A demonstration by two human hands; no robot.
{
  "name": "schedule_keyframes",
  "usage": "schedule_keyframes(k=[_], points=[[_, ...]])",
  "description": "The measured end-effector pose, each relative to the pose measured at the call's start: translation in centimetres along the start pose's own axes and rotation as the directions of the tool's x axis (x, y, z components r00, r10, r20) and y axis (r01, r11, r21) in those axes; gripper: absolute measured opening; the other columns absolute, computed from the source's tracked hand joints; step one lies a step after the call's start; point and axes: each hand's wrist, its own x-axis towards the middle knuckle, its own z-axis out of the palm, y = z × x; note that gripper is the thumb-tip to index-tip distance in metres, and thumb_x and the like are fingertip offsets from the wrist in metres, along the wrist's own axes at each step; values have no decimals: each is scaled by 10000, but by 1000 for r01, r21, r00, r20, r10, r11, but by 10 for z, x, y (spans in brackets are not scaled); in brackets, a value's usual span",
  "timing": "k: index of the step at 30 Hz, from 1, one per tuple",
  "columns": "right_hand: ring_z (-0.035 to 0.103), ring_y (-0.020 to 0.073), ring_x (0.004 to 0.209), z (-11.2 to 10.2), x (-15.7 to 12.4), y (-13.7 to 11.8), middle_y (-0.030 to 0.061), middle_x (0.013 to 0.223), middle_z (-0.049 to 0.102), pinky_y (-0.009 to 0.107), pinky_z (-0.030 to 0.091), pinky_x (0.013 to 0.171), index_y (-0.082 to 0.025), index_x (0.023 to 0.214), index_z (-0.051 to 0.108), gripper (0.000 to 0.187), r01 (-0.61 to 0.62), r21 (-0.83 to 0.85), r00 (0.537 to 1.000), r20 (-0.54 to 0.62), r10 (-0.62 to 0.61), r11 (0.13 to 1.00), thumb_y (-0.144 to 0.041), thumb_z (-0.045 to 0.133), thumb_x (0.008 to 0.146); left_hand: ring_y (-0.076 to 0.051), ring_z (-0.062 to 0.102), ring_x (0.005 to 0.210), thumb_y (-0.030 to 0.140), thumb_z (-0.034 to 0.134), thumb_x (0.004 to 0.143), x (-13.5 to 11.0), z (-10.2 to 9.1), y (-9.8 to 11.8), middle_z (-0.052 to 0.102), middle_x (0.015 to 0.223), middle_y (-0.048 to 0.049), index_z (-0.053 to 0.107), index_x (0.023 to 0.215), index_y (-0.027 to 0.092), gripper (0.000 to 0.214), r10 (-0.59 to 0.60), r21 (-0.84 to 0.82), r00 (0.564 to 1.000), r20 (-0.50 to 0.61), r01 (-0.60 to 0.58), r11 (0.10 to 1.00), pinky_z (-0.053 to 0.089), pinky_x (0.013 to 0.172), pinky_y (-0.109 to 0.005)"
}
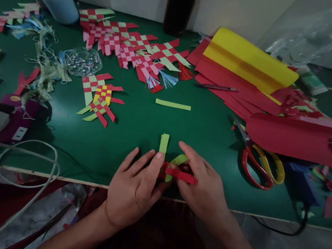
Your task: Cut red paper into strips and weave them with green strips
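Red and green paper strips [180,173], partly interlaced, are held between my two hands near the table's front edge. My left hand [133,187] pinches their left side with thumb and fingers, and a green strip end [164,142] sticks up beside the thumb. On the other side my right hand [203,179] grips the strips; a second green end bends towards its index finger. Part of the weave is hidden by the fingers. Beyond the hands, a loose green strip [173,104] lies flat on the table.
Woven paper fish [100,98] lie at the left, with a larger pile [143,47] behind. Scissors [259,161] with red and yellow handles rest right of my hands, beside red paper [291,139] and yellow paper [246,61]. A cable [56,156] loops over the left edge.
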Motion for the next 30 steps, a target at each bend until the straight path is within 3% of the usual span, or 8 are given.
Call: schedule_keyframes(k=[11, 18, 25, 30], points=[[648, 211, 772, 1, 5, 1, 82, 961, 720, 354, 511, 688, -182, 1341, 477, 425, -24, 20, 999, 34, 23, 1000, -267, 531, 929, -225, 614, 1194, 255, 603, 909, 1, -2, 1, 697, 1213, -69, 524, 1296, 151, 409, -34, 20, 998, 47, 33, 999, 353, 1138, -435], [655, 208, 849, -1, 8, 5, 92, 1065, 709, 361, 516, 752, -197, 1292, 522, 387, -53, 66, 997, 57, 50, 996, -204, 534, 906, -238, 608, 1197, 331, 621, 904, 2, -4, 2, 699, 1208, -69, 528, 1293, 135, 445, -29, 3, 998, 58, 29, 1000, 352, 1132, -450], [649, 220, 839, 2, 11, 5, 64, 999, 722, 366, 497, 729, -229, 1290, 523, 385, -58, 62, 997, 63, 54, 996, -228, 547, 905, -214, 604, 1201, 234, 604, 907, 2, -3, 2, 700, 1210, -31, 525, 1305, 170, 411, -52, 19, 996, 68, 51, 999, 351, 1128, -431], [645, 225, 890, 1, 10, 5, 74, 1059, 717, 366, 491, 748, -213, 1303, 509, 400, -57, 77, 995, 87, 50, 995, -196, 536, 904, -236, 613, 1186, 344, 620, 899, 3, -4, 2, 705, 1194, -73, 535, 1287, 131, 451, -41, -7, 997, 66, 41, 999, 371, 1117, -453]])
